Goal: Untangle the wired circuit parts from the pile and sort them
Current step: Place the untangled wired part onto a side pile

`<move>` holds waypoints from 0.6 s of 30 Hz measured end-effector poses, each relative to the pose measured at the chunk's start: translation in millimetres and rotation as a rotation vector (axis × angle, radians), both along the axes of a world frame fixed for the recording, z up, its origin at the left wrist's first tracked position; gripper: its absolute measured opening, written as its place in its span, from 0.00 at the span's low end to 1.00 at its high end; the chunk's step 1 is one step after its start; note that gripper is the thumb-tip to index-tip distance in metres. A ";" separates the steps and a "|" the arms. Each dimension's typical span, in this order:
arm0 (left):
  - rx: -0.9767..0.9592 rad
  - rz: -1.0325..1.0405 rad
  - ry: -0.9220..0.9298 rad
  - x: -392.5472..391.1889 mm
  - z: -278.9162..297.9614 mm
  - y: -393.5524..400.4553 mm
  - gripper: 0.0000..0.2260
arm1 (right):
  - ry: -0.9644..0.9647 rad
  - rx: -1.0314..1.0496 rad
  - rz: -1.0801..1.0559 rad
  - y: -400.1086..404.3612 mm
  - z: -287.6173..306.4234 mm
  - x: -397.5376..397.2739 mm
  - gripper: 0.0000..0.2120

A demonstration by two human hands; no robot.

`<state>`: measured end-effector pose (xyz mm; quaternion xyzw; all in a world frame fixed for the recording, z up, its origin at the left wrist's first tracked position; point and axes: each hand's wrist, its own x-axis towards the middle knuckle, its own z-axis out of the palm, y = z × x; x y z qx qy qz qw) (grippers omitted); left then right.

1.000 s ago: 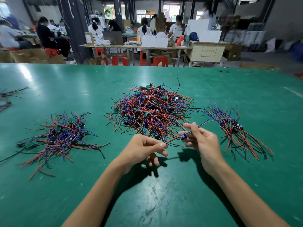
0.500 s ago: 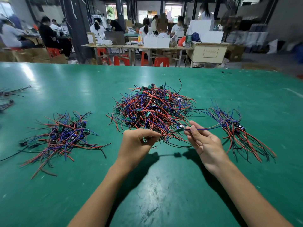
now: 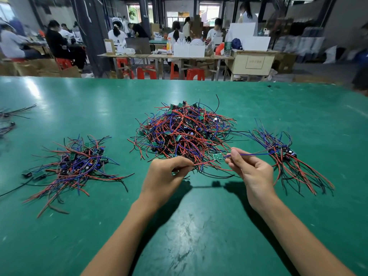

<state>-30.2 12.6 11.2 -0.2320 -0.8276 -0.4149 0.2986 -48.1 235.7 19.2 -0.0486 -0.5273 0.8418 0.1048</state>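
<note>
The left hand [image 3: 165, 177] curls its fingers around the red wire end of one circuit part [image 3: 217, 156], and the grip is closed tight on it. The right hand [image 3: 250, 172] pinches the blue wires of the same part between thumb and forefinger, the other fingers loosely bent. Between the two hands the part is stretched in the air, and its small green board hangs just beside the right thumb, above the tabletop [image 3: 199, 226].

Directly behind the hands lies the big tangled pile [image 3: 185, 130] of red, blue and black wires with small green boards, around the middle of the tabletop. Some loose red and black wires from this pile reach under the held part and lie near the fingers, so they stand close in the way of the stretched wire. Whether the held part is fully free from the pile, I cannot tell.

Toward the right edge lies a smaller sorted bundle [image 3: 286, 158], with its wires more or less in one direction; the blue wires in the right hand point to it. Toward the left edge lies another group of parts [image 3: 79, 164], more spread. At the far left edge a few dark wires [image 3: 12, 116] are seen, well apart from the rest.

Beyond the far edge people sit at work tables [image 3: 159, 55] with red stools [image 3: 147, 71].
</note>
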 end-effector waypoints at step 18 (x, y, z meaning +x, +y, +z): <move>-0.058 0.266 -0.142 5.8 5.0 9.8 0.10 | -0.462 1.711 -0.264 109.4 49.3 -119.7 0.23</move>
